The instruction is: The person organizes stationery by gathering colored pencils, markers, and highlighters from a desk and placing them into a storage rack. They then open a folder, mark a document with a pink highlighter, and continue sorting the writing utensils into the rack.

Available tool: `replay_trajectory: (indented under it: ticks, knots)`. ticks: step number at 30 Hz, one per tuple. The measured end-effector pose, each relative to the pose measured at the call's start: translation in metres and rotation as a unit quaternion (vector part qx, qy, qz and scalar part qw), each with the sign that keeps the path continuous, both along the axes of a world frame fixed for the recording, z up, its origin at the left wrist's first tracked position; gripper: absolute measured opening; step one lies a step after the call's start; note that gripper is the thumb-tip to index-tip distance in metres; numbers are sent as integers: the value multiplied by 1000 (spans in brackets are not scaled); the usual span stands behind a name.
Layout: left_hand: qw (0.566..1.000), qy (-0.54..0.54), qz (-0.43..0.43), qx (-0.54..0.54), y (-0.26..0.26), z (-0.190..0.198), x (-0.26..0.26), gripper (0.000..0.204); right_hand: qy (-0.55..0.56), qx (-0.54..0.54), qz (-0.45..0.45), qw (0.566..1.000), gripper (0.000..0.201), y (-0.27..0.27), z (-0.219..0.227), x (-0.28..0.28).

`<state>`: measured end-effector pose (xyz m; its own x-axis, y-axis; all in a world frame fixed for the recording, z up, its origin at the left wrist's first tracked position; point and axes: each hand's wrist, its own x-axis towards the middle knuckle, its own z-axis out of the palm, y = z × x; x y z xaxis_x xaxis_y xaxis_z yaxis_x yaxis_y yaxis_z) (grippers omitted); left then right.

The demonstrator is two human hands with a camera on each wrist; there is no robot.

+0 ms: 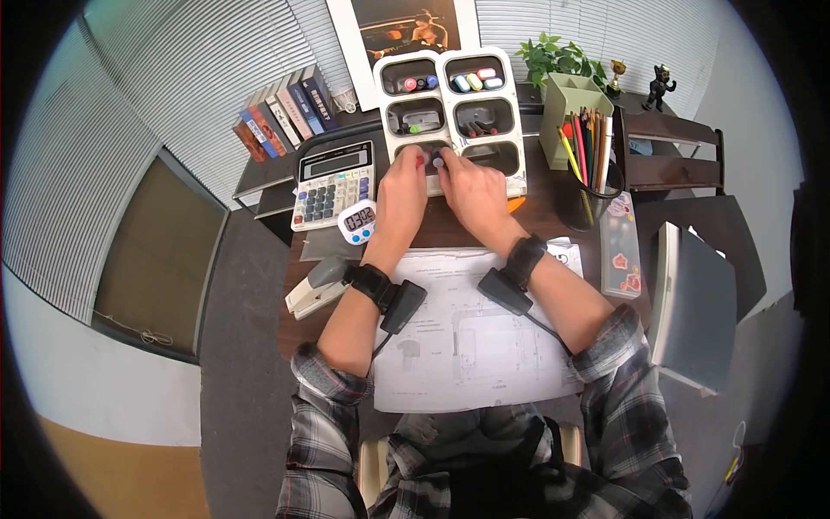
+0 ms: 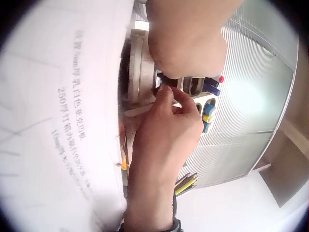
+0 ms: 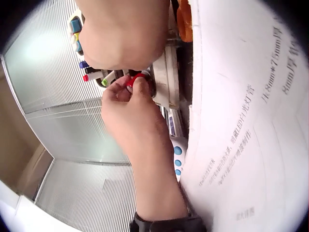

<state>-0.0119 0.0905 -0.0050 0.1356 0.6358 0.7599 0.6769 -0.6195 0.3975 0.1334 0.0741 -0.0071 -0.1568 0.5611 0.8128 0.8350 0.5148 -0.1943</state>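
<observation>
The left hand (image 1: 403,195) pinches a small red object (image 1: 420,162) over the front left compartment of the white organizer (image 1: 522,143). In the right wrist view, the red object (image 3: 137,81) sits between the left hand's (image 3: 140,121) thumb and fingers. Close beside it, the right hand (image 1: 478,197) holds a small dark object (image 1: 438,161) with a greyish end. From the left wrist view, the right hand's (image 2: 164,130) fingertips meet at a small shiny piece (image 2: 158,81). Both hands' fingers are curled; what lies beneath them is largely hidden.
Markers (image 1: 421,84) and highlighters (image 1: 474,82) fill the organizer's back compartments. Left of it lie a calculator (image 1: 333,186), timer (image 1: 356,222) and stapler (image 1: 316,290). A pencil cup (image 1: 577,208) and clear box (image 1: 620,251) stand right; printed sheets (image 1: 467,346) lie in front.
</observation>
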Motion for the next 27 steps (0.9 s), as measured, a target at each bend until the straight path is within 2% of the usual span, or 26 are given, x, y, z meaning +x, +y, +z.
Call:
replay_trajectory:
  ticks: [5,8,13,16,22,27]
  knots:
    - [1000,-19,-23,5,0,-3,-1,21,4,-4,14,1000,11,-3,-4,2]
    - [1000,-6,-4,10,-2,-1,-1,21,14,-7,14,1000,9,-8,-4,2]
    - [993,75,30,83,-10,8,-1,23,27,-44,33,998,7,-15,-5,0]
    - [996,69,40,46,-13,11,0,23,29,-58,44,997,7,-17,-6,1]
    - [999,3,-26,48,-5,4,0,23,0,-125,17,992,15,-16,-12,2]
    - [999,13,-28,42,-7,7,1,22,4,-137,24,990,18,-18,-11,2]
